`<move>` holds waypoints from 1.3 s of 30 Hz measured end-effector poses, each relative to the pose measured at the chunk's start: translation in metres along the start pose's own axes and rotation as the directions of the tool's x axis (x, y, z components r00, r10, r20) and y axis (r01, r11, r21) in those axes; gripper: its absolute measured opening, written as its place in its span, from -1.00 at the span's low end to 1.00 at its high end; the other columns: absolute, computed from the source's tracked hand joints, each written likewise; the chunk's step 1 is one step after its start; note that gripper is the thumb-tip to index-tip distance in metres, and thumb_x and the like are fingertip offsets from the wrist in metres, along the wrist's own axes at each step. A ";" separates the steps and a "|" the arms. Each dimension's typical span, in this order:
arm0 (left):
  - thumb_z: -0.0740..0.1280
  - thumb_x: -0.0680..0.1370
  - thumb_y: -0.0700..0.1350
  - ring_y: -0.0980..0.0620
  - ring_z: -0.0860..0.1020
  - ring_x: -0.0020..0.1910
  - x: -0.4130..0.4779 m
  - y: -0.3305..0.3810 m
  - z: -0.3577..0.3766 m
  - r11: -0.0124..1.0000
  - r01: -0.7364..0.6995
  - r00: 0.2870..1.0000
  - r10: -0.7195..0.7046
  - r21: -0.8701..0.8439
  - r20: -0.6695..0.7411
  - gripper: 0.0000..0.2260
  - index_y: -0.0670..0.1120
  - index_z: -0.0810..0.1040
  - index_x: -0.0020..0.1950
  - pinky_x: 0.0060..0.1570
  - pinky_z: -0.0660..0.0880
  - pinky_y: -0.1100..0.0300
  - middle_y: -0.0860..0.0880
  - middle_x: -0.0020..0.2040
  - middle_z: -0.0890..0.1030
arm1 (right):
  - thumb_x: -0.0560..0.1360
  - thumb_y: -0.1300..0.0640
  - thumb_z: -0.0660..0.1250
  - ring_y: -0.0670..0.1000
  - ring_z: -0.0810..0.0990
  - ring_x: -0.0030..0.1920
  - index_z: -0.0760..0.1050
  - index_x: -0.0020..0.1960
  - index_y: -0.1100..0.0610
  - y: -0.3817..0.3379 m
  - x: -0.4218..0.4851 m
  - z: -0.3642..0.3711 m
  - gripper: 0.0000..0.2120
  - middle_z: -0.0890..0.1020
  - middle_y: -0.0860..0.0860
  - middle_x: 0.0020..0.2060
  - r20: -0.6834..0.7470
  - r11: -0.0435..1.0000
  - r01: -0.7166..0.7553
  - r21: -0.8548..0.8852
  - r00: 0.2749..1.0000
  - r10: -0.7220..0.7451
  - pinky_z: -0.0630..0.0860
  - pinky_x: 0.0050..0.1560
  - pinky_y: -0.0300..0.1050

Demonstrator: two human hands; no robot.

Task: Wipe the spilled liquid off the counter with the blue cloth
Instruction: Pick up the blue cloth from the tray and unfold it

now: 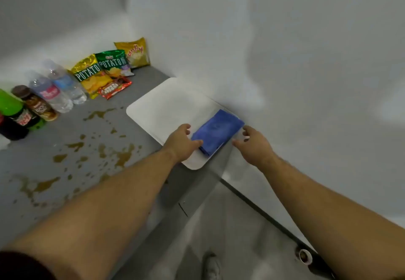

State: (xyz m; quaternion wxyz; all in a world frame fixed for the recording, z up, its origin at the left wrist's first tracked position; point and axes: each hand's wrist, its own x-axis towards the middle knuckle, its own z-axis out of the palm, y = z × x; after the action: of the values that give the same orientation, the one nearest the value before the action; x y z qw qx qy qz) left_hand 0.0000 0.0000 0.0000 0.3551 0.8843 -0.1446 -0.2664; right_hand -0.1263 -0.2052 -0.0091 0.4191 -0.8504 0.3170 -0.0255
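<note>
soft blue cloth [217, 131], matt grey counter [65, 126], glossy snack bags [96, 72]

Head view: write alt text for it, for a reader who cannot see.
A person's left hand and right hand flank a folded blue cloth lying on a white rounded board on a grey counter. Brown spilled liquid spatters the counter to the left, with drink bottles and snack bags along the wall.
</note>
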 end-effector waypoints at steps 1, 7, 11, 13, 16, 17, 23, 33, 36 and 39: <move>0.50 0.53 0.08 -0.12 0.52 0.40 0.005 -0.001 0.002 0.999 0.030 1.000 -0.030 -0.034 -0.009 -0.25 -0.07 0.24 0.62 0.30 0.44 0.10 -0.09 0.49 0.48 | 0.54 -0.03 0.46 0.15 0.57 0.31 0.40 0.51 0.10 0.000 0.006 0.002 -0.40 0.54 0.10 0.39 -0.001 1.000 -0.006 0.025 1.000 0.006 0.47 0.22 -0.04; 0.47 0.55 0.13 -0.15 0.52 0.38 0.030 -0.004 0.015 0.993 0.119 0.993 -0.119 0.003 -0.019 -0.22 -0.13 0.21 0.63 0.41 0.44 0.03 -0.12 0.42 0.56 | 0.57 -0.04 0.45 0.19 0.51 0.38 0.30 0.56 0.17 0.002 0.034 0.008 -0.33 0.50 0.15 0.43 0.027 0.977 -0.168 0.128 0.986 0.165 0.41 0.26 -0.09; 0.48 0.53 0.01 -0.08 0.58 0.02 0.041 -0.003 0.025 0.988 0.065 0.997 -0.059 0.141 -0.045 -0.67 -0.07 0.60 0.25 0.02 0.48 0.12 -0.11 0.20 0.66 | 0.56 0.01 0.47 0.19 0.59 0.25 0.35 0.51 0.16 0.007 0.047 0.012 -0.39 0.58 0.15 0.32 0.047 0.953 -0.203 0.224 0.979 0.197 0.57 0.30 0.17; 0.44 0.51 -0.13 -0.09 0.59 -0.07 0.041 0.000 0.030 0.991 0.050 0.998 -0.043 0.127 -0.052 -0.86 -0.06 0.62 0.05 -0.10 0.48 0.12 -0.10 0.03 0.68 | 0.54 0.03 0.49 0.19 0.62 0.21 0.39 0.47 0.16 0.009 0.051 0.014 -0.43 0.61 0.14 0.25 0.042 0.955 -0.192 0.224 0.981 0.187 0.60 0.25 0.19; 0.34 0.49 -0.27 -0.06 0.53 -0.13 0.037 0.008 0.032 0.999 -0.019 0.998 0.021 0.042 -0.058 -0.86 -0.02 0.51 -0.09 -0.14 0.44 0.14 -0.06 -0.12 0.59 | 0.51 0.05 0.53 0.12 0.66 0.07 0.40 0.42 0.12 0.010 0.056 0.015 -0.44 0.64 0.08 0.09 0.043 0.923 -0.223 0.314 0.974 0.221 0.65 0.16 0.17; 0.31 0.49 -0.30 -0.04 0.49 -0.16 0.034 0.012 0.032 0.999 -0.047 0.997 0.046 -0.002 -0.062 -0.81 0.00 0.46 -0.12 -0.17 0.42 0.16 -0.03 -0.16 0.54 | 0.50 0.05 0.53 0.09 0.67 -0.02 0.41 0.39 0.11 0.010 0.056 0.015 -0.47 0.63 0.06 0.01 0.043 0.909 -0.233 0.345 0.972 0.232 0.67 0.12 0.16; 0.23 0.52 -0.41 0.06 0.44 -0.22 0.000 0.032 0.018 0.947 -0.218 0.974 0.196 -0.237 -0.113 -0.71 0.00 0.45 -0.15 -0.18 0.46 0.28 0.05 -0.23 0.48 | 0.60 0.17 0.38 0.16 0.67 0.00 0.54 0.06 0.14 -0.009 0.051 0.015 -0.94 0.66 0.17 -0.01 0.051 0.858 -0.235 0.457 0.970 0.239 0.69 -0.04 0.08; 0.19 0.62 -0.37 0.01 0.67 0.03 -0.080 0.022 -0.045 0.623 -0.163 0.977 0.213 -0.765 -0.035 -0.74 -0.10 0.62 0.08 0.07 0.62 0.16 -0.06 0.02 0.69 | 0.63 0.06 0.33 0.17 0.72 0.06 0.59 0.22 0.12 -0.057 -0.037 0.044 -0.79 0.72 0.13 0.07 0.359 0.562 -0.406 0.721 0.912 0.198 0.68 -0.09 0.06; 0.23 0.49 -0.35 -0.04 0.59 -0.12 -0.111 0.000 -0.064 0.490 -0.080 0.978 0.205 -0.868 0.026 -0.80 -0.07 0.54 -0.14 -0.11 0.53 0.09 -0.09 -0.15 0.59 | 0.63 0.02 0.33 0.23 0.69 0.18 0.63 0.29 0.15 -0.069 -0.072 0.066 -0.68 0.71 0.17 0.16 0.513 0.523 -0.468 0.712 0.856 0.068 0.64 0.20 0.17; 0.25 0.39 -0.26 -0.07 0.51 -0.16 -0.145 -0.034 -0.081 0.412 -0.015 0.978 0.194 -0.911 0.071 -0.92 -0.10 0.43 -0.18 -0.15 0.42 0.05 -0.14 -0.17 0.49 | 0.61 0.16 0.35 0.26 0.65 0.22 0.63 0.30 0.16 -0.084 -0.105 0.086 -0.72 0.69 0.19 0.20 0.463 0.524 -0.392 0.756 0.887 -0.005 0.55 0.24 0.19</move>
State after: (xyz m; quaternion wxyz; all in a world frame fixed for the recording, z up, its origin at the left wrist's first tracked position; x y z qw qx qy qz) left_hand -0.0696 0.1334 0.0787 0.7780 0.5170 -0.0621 -0.3516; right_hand -0.1401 -0.0490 0.0198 0.8276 -0.4913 0.2660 0.0538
